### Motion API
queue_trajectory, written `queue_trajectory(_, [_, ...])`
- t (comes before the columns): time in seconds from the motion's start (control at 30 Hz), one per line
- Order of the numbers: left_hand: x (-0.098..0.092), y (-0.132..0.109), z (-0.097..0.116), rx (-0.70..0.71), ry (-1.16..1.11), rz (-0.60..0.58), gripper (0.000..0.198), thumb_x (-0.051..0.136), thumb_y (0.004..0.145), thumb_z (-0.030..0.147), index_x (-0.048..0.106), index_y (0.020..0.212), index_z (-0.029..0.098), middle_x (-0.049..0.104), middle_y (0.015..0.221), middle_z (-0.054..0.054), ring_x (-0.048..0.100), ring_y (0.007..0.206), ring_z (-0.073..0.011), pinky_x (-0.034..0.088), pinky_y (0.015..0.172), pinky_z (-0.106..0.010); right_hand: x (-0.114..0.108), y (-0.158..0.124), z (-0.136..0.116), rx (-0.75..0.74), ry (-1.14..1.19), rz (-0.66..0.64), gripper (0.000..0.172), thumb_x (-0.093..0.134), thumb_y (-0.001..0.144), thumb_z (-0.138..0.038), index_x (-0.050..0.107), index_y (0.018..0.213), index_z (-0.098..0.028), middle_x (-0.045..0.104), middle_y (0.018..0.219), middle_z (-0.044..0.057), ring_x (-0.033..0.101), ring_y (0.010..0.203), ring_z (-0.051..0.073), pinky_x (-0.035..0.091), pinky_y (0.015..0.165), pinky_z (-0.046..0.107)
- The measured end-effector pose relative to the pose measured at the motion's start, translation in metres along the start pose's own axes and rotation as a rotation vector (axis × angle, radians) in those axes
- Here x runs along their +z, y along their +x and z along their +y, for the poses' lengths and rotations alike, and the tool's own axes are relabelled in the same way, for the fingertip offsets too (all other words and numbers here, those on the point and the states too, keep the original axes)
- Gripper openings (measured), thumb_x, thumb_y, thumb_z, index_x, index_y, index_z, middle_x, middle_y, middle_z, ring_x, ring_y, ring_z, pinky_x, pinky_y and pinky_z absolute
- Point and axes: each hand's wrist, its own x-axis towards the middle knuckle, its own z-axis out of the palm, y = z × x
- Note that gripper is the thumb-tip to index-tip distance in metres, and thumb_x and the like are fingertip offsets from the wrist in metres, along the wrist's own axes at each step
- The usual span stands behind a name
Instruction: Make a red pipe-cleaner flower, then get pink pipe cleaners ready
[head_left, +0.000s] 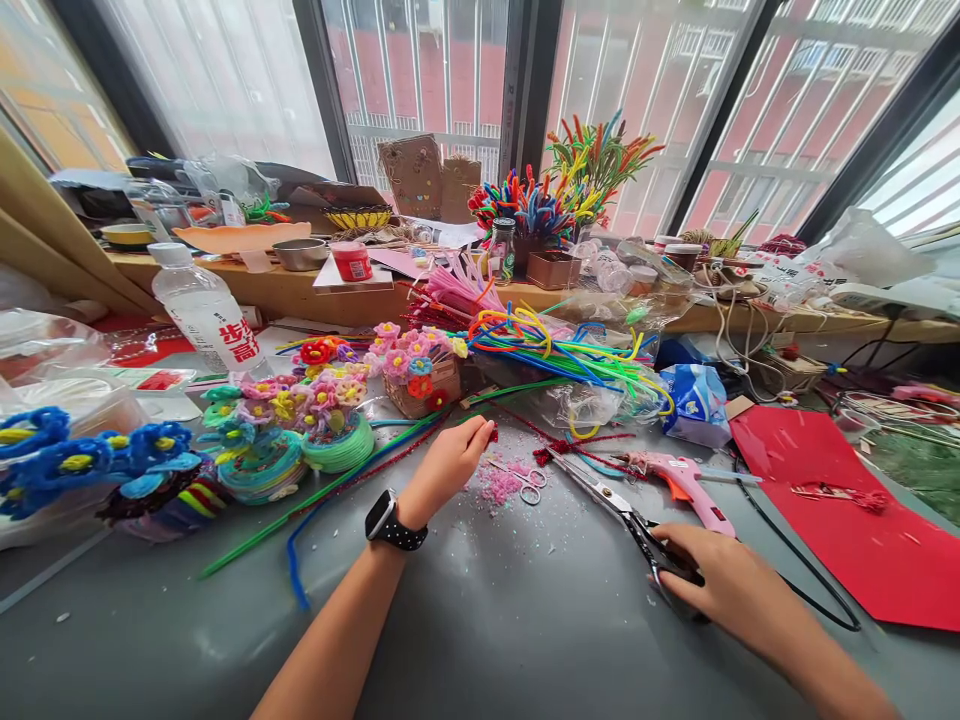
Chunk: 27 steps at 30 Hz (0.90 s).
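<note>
My left hand, with a black-strapped watch at its wrist, is closed in a pinch at the middle of the table. A bit of red tinsel pipe cleaner shows at its fingertips; the rest is hidden by the fingers. In my right hand are large scissors, fingers in the dark handles and blades pointing up and left. Near the blade tips lies a red tinsel piece. Between the hands rest small silver scissors beside pink scraps.
A pink glue gun lies just beyond my right hand, near red card. Pipe-cleaner flower pots and a water bottle stand left. Colourful pipe cleaners pile up behind. A cluttered shelf runs below the windows.
</note>
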Motion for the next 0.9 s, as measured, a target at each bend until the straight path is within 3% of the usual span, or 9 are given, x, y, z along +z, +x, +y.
queue_trajectory(0.1, [-0.001, -0.001, 0.003, 0.008, -0.032, -0.036, 0.03, 0.025, 0.083, 0.039, 0.031, 0.061, 0.019, 0.033, 0.057, 0.004, 0.031, 0.054, -0.0094, 0.026, 0.053, -0.022, -0.014, 0.011, -0.015, -0.093, 0.093, 0.019, 0.018, 0.055, 0.07, -0.035, 0.06, 0.084, -0.024, 0.064, 0.083, 0.002, 0.061, 0.072, 0.017, 0.048, 0.061, 0.026])
queue_trajectory(0.2, [0.001, -0.003, 0.008, 0.041, -0.062, -0.092, 0.03, 0.026, 0.083, 0.038, 0.034, 0.062, 0.018, 0.035, 0.058, 0.004, 0.033, 0.055, -0.0094, 0.027, 0.054, -0.022, -0.021, 0.034, -0.047, -0.149, 0.249, 0.144, 0.022, 0.053, 0.074, -0.035, 0.057, 0.092, -0.022, 0.062, 0.086, 0.003, 0.059, 0.076, 0.017, 0.048, 0.068, 0.029])
queue_trajectory(0.33, [0.011, -0.006, 0.017, 0.07, -0.115, -0.176, 0.031, 0.027, 0.083, 0.037, 0.035, 0.06, 0.018, 0.035, 0.056, 0.004, 0.033, 0.054, -0.0089, 0.028, 0.052, -0.021, -0.009, 0.072, -0.09, -0.323, 0.485, 0.234, 0.041, 0.061, 0.068, -0.035, 0.051, 0.104, -0.018, 0.059, 0.094, 0.007, 0.057, 0.08, 0.017, 0.048, 0.074, 0.031])
queue_trajectory(0.4, [0.017, -0.008, 0.02, 0.081, -0.15, -0.219, 0.031, 0.026, 0.083, 0.037, 0.037, 0.061, 0.017, 0.037, 0.056, 0.004, 0.035, 0.053, -0.0089, 0.028, 0.052, -0.021, 0.0, 0.085, -0.102, -0.325, 0.583, 0.259, 0.041, 0.062, 0.067, -0.032, 0.051, 0.103, -0.016, 0.059, 0.091, 0.007, 0.058, 0.078, 0.016, 0.049, 0.073, 0.03])
queue_trajectory(0.53, [0.022, -0.01, 0.023, 0.064, -0.225, -0.274, 0.031, 0.023, 0.084, 0.037, 0.043, 0.07, 0.017, 0.042, 0.057, 0.003, 0.039, 0.053, -0.0092, 0.029, 0.051, -0.021, 0.011, 0.092, -0.108, -0.293, 0.742, 0.251, 0.021, 0.06, 0.07, -0.027, 0.057, 0.089, -0.018, 0.06, 0.081, 0.004, 0.059, 0.069, 0.013, 0.05, 0.066, 0.025])
queue_trajectory(0.63, [0.021, -0.011, 0.023, 0.056, -0.233, -0.259, 0.033, 0.024, 0.084, 0.038, 0.041, 0.065, 0.017, 0.04, 0.055, 0.004, 0.039, 0.052, -0.0091, 0.03, 0.052, -0.021, 0.012, 0.09, -0.108, -0.278, 0.776, 0.277, 0.012, 0.058, 0.072, -0.025, 0.061, 0.082, -0.019, 0.062, 0.079, 0.003, 0.059, 0.071, 0.013, 0.048, 0.064, 0.024])
queue_trajectory(0.9, [0.02, -0.012, 0.023, 0.005, -0.437, -0.311, 0.04, 0.022, 0.083, 0.045, 0.04, 0.061, 0.017, 0.042, 0.053, 0.003, 0.041, 0.051, -0.0084, 0.033, 0.051, -0.021, 0.016, 0.088, -0.11, -0.247, 0.817, 0.352, 0.011, 0.056, 0.074, -0.026, 0.063, 0.076, -0.018, 0.063, 0.071, 0.002, 0.058, 0.065, 0.013, 0.046, 0.062, 0.024])
